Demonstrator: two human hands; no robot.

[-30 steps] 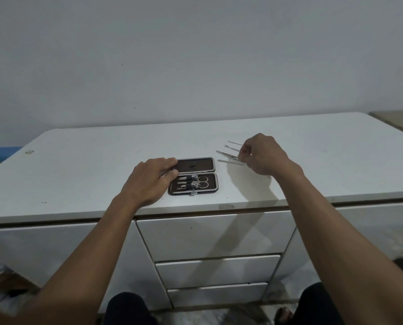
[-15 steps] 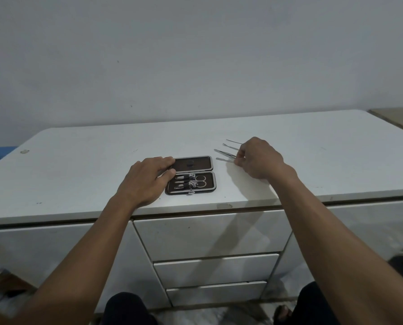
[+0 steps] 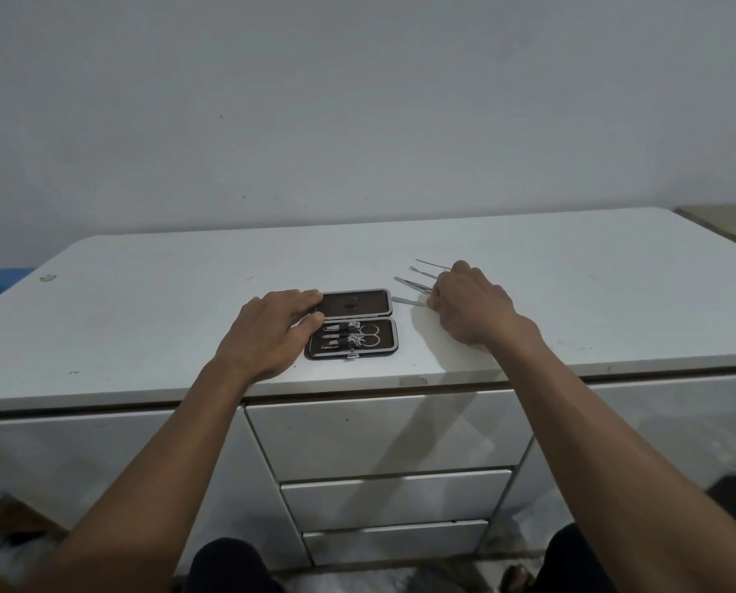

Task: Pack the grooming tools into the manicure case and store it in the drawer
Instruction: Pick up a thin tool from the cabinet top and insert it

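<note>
Our left hand lay flat and spread on the white countertop, palm down, and it grasped nothing. Its fingertips touched the left edge of the manicure case, and the thumb pressed against the left side of the lower half.

Our right hand was curled, knuckles up, and its fingertips came down on the near ends of the loose grooming tools. We could not tell whether the fingers were already pinched on one of them, because the hand covered the ends.

The case lay open and flat between the two hands, nearer to the left one. It was a small dark rectangle with rounded corners and a thin metal rim. The far half was a plain dark lining. The near half held shiny metal pieces under straps, among them the two round loops of small scissors.

The loose tools were four thin metal sticks, fanned out to the left of the right hand, and well apart from the case rim.

In front of both wrists the countertop ended in a straight edge, and under it stood three white closed drawers. To the right of the right hand, and beyond both hands up to the wall, the smooth top was wide and bare.
</note>
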